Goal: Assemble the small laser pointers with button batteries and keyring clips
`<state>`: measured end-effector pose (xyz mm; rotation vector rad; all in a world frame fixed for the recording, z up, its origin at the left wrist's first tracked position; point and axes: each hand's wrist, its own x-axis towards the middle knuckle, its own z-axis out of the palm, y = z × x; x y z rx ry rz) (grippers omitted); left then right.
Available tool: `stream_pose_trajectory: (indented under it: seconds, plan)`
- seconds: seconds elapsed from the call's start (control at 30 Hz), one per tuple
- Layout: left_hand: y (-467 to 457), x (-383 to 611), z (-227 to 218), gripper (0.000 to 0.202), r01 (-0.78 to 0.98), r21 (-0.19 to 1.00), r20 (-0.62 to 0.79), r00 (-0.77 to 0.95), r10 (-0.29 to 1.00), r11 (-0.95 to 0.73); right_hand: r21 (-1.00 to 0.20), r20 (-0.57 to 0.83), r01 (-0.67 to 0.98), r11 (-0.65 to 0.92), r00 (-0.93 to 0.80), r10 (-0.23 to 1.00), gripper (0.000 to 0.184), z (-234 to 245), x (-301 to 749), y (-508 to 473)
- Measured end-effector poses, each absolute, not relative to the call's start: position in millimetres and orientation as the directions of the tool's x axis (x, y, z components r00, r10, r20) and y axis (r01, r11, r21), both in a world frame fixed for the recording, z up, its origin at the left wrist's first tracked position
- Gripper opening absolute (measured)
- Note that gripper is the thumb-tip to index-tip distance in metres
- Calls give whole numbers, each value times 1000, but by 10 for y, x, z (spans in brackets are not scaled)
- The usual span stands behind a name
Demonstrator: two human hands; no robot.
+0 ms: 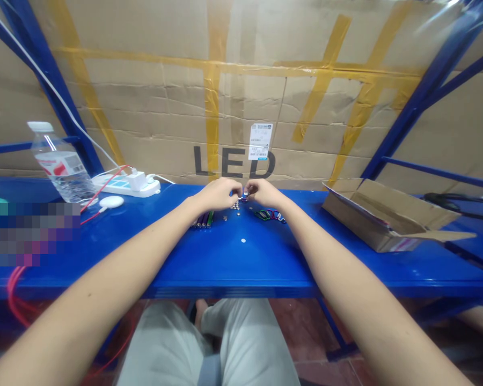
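Observation:
My left hand (219,194) and my right hand (263,193) meet above the blue shelf top (241,268), their fingertips pinching a small silver and dark metal piece (244,196). Its exact form is hidden by my fingers. Below my left hand lies a row of slim coloured metal cylinders (202,219), perhaps mini flashlights. Several coloured carabiner clips (269,215) lie just below my right hand. A small cluster of silver button-like pieces (235,206) sits between my hands, and a single white disc (243,240) lies nearer me.
A water bottle (62,162), a white power strip (126,184) with red and white cables, and a round white puck (111,202) stand at the left. An open cardboard box (388,215) sits at the right. Blue uprights flank a taped cardboard backing (241,102).

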<state>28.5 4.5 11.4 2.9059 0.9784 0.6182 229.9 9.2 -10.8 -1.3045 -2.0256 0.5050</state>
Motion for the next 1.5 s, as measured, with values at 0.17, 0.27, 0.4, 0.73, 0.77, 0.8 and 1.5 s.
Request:
stream_pose_trajectory:
  seconds: [0.17, 0.27, 0.4, 0.73, 0.77, 0.8, 1.5]
  plan:
    - [-9, 318, 69, 25, 608, 108, 119, 778, 617, -787, -621, 327, 661, 422, -272, 905, 18, -105, 2308, 79]
    - [-5, 339, 37, 23, 608, 96, 68, 786, 615, -788, -608, 327, 675, 418, -266, 907, 19, -96, 2302, 68]
    - [9, 342, 28, 19, 610, 137, 48, 783, 621, -780, -603, 317, 684, 410, -266, 910, 19, -89, 2291, 61]
    - [33, 345, -17, 23, 552, 208, 60, 817, 573, -808, -569, 323, 704, 425, -283, 903, 20, -134, 2315, 111]
    - [38, 349, -24, 21, 545, 212, 58, 822, 567, -811, -563, 326, 708, 427, -284, 902, 20, -136, 2316, 114]
    - [41, 353, -30, 20, 541, 218, 58, 824, 564, -812, -559, 329, 709, 430, -286, 900, 20, -138, 2318, 117]
    - [28, 379, 2, 15, 435, 261, 389, 770, 506, -862, -594, 304, 683, 425, -298, 905, 18, -172, 2347, 152]
